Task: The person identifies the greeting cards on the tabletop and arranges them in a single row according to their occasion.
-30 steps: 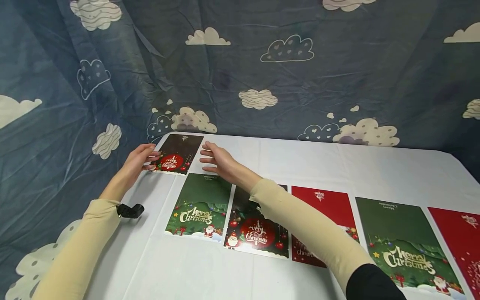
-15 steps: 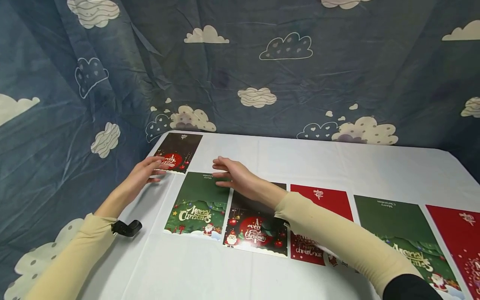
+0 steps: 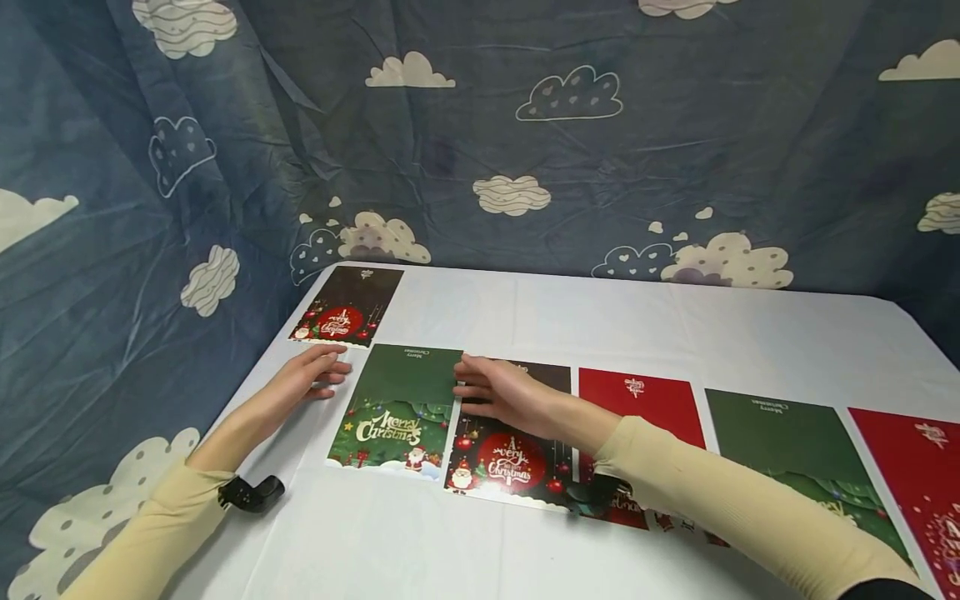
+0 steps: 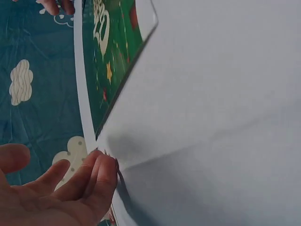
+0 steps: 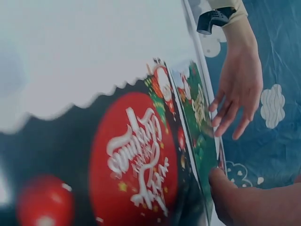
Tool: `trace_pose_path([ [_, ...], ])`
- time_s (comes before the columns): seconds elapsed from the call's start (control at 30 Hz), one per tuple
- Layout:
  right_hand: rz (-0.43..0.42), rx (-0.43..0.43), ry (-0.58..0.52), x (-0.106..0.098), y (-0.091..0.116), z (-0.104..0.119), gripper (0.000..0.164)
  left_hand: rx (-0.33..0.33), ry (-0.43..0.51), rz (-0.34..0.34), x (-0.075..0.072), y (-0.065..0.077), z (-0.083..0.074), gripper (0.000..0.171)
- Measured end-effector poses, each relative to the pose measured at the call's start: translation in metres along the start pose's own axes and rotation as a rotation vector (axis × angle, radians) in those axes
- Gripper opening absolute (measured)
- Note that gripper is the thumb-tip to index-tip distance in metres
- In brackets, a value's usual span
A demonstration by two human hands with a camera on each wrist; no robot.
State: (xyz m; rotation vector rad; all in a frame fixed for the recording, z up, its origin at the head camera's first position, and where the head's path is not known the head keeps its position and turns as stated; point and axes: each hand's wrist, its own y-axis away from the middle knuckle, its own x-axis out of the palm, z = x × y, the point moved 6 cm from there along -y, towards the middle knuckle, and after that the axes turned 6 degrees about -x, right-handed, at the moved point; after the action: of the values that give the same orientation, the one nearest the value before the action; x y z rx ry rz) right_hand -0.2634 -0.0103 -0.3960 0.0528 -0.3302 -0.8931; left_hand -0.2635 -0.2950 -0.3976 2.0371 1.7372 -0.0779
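Observation:
Fingers extended and holding nothing, my left hand (image 3: pixel 300 382) hovers near the left side of a green Merry Christmas card (image 3: pixel 408 379), just below a dark brown Christmas card (image 3: pixel 356 293) at the table's far left. My right hand (image 3: pixel 517 402) hangs with loosely straight fingers over the upper part of a second dark card (image 3: pixel 510 467), its fingertips by the green card's right edge. In the right wrist view, that dark card's red circle (image 5: pixel 134 160) fills the foreground. The left wrist view shows the left fingers slightly bent beside the white table surface.
Further right in the row lie a red card (image 3: pixel 633 396), another green card (image 3: pixel 780 429) and another red card (image 3: pixel 911 467); the right sleeve (image 3: pixel 720 492) covers parts of them. A white cloth covers the table (image 3: pixel 360 533). A blue cloud-print curtain (image 3: pixel 450 133) stands behind and at left.
Both hands have moved away from the far-left dark card toward the near side. The right hand has also moved right, over the second dark card. The cards lie where they were.

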Motion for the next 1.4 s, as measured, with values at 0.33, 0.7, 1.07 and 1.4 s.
trace_pose_path([
  [0.33,0.028,0.062,-0.087,0.004,0.016,-0.014,0.062,0.003,-0.028,0.031,0.016,0.014,0.001,0.055],
  [0.7,0.048,0.060,-0.053,0.009,0.015,-0.019,0.063,0.003,-0.006,0.031,0.021,0.017,0.003,0.056],
  [1.07,0.031,0.005,-0.018,0.000,0.031,-0.009,0.062,0.037,-0.056,-0.028,0.034,0.025,-0.015,0.052],
  [1.4,-0.045,-0.016,0.080,-0.042,0.083,0.008,0.059,0.108,0.099,0.262,0.107,0.027,-0.051,0.050],
])
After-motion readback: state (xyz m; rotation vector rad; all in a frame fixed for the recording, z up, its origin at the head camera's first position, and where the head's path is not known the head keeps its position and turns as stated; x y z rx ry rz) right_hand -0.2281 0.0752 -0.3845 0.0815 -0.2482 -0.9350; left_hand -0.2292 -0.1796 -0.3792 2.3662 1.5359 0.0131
